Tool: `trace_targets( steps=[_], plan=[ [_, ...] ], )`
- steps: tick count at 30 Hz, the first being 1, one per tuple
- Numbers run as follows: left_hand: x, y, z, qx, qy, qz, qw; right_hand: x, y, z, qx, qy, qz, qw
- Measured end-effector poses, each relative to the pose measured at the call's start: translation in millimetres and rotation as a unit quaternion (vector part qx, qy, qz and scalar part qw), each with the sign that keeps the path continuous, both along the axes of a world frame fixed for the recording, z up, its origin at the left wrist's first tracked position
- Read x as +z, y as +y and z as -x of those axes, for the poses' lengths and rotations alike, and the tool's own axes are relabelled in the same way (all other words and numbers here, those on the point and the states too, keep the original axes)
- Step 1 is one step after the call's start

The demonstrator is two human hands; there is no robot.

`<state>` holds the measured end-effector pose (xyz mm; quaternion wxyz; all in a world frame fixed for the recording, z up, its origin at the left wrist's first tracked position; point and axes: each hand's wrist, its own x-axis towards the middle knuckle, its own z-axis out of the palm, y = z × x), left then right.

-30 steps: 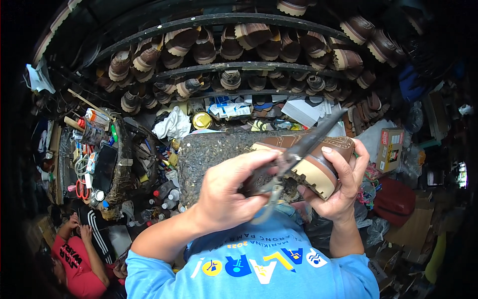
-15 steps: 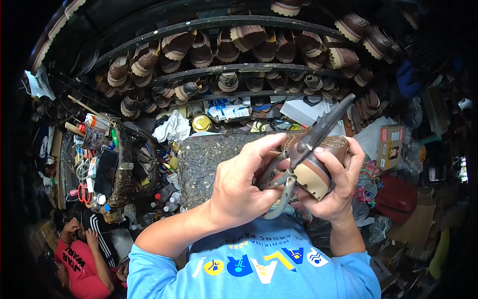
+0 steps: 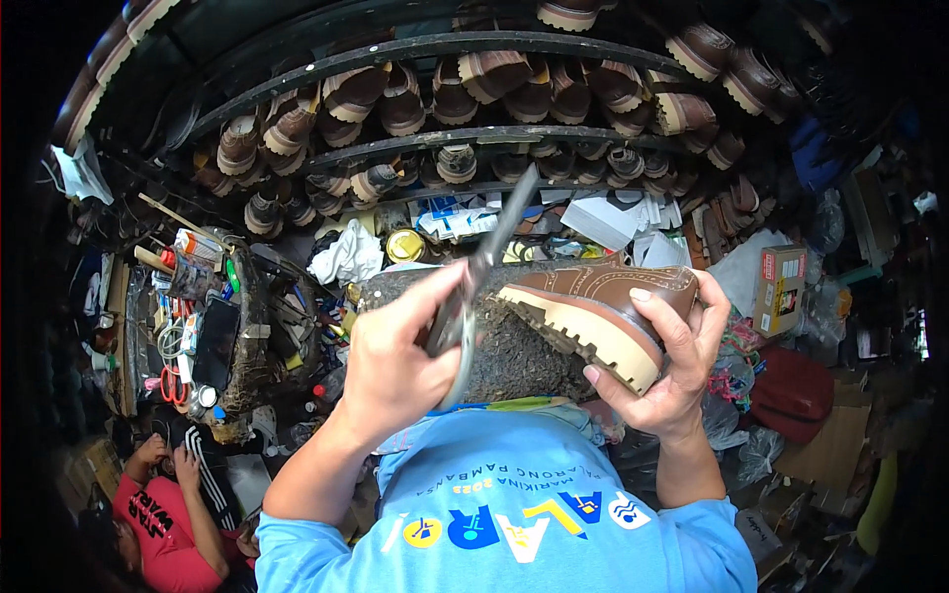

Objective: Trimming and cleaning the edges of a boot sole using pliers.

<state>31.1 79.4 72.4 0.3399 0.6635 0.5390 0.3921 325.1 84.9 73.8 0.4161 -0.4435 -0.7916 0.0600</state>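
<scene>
My left hand [image 3: 395, 361] is wrapped around the handles of a large pair of scissors [image 3: 501, 229], whose dark blades point up and away, slightly blurred. A brown leather shoe [image 3: 613, 284] with a thick cream, ridged sole is gripped at its heel by my right hand [image 3: 677, 361], thumb on the side and fingers round the back. The shoe is tilted, toe to the left, its sole edge facing me. The blades are apart from the shoe, left of its toe. Beneath both lies a dark, rough-surfaced work block [image 3: 524, 361].
Racks [image 3: 425, 143] of brown shoes line the far side. At left, a bin of tools [image 3: 183, 316] holds scissors, pens and a phone. A yellow-lidded tin [image 3: 403, 245] and a white cloth [image 3: 346, 253] lie beyond the block. Another person [image 3: 168, 524] sits at lower left.
My left hand has drawn the scissors leftward, away from the shoe. The shoe has turned so its side and toe now show, still in my right hand.
</scene>
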Motion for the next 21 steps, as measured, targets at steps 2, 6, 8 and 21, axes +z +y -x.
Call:
trace_targets(
  steps=[2,6,8,21],
  plan=[
    [-9.9,-15.0,13.5,-0.052,0.055,-0.047,0.996,4.0,3.3,0.7,-0.007,-0.002,-0.011,1.000],
    [-20.4,-47.7,26.0,-0.132,0.008,-0.033,0.991,0.2,5.9,3.8,-0.029,0.005,-0.001,1.000],
    [-18.7,-51.0,27.6,-0.146,0.021,-0.029,0.989,0.6,7.8,3.8,-0.027,0.002,-0.001,1.000],
    [-9.6,-52.3,28.3,-0.160,0.028,0.001,0.987,2.8,5.2,8.9,-0.019,-0.006,-0.008,1.000]
  ],
)
